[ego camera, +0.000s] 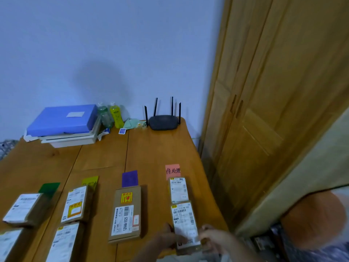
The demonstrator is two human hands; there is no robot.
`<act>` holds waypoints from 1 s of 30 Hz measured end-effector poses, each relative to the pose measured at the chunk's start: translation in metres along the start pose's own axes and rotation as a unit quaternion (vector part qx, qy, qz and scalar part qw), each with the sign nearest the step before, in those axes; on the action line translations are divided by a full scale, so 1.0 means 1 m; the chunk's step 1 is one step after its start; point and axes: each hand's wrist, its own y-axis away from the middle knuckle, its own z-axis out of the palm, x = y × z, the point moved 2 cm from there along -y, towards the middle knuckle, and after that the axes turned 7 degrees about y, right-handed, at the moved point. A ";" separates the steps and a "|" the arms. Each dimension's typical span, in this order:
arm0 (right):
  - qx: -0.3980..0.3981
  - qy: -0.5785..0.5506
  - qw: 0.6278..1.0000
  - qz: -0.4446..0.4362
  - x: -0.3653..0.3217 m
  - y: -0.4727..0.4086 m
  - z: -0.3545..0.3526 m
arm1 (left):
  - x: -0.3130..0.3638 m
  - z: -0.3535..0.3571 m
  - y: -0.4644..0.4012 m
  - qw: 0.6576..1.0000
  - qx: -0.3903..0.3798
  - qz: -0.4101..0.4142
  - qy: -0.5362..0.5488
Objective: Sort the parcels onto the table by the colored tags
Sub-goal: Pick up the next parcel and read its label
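— Nearest the head camera, what do the hands do?

— Both hold the near parcel (pixel 186 225) at its near end: left hand (pixel 166 238) fingers curled on its left edge, right hand (pixel 213 238) fingers pinching its right edge.

— Where does it lie?

— On the table (pixel 156 152), just behind it a second parcel (pixel 178 190) below the pink tag (pixel 172 171). Left of that, a long parcel (pixel 125 214) under the purple tag (pixel 129 178); others by the yellow tag (pixel 90 180) and green tag (pixel 49 187).
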 end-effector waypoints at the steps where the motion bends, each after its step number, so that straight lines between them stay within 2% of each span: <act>1: -0.004 0.016 1.000 0.012 0.004 -0.003 -0.002 | -0.004 0.005 0.000 1.000 -0.003 -0.004 -0.014; 4: -0.014 0.046 0.998 0.045 0.008 -0.005 -0.004 | -0.010 0.015 -0.002 0.999 0.003 -0.016 -0.045; 10: -0.027 0.022 0.998 0.055 0.016 -0.025 0.006 | -0.017 0.011 -0.013 0.997 0.035 -0.055 -0.041; 30: 0.021 0.021 0.999 -0.011 -0.010 -0.054 0.014 | -0.014 -0.009 -0.060 0.998 0.025 -0.003 -0.057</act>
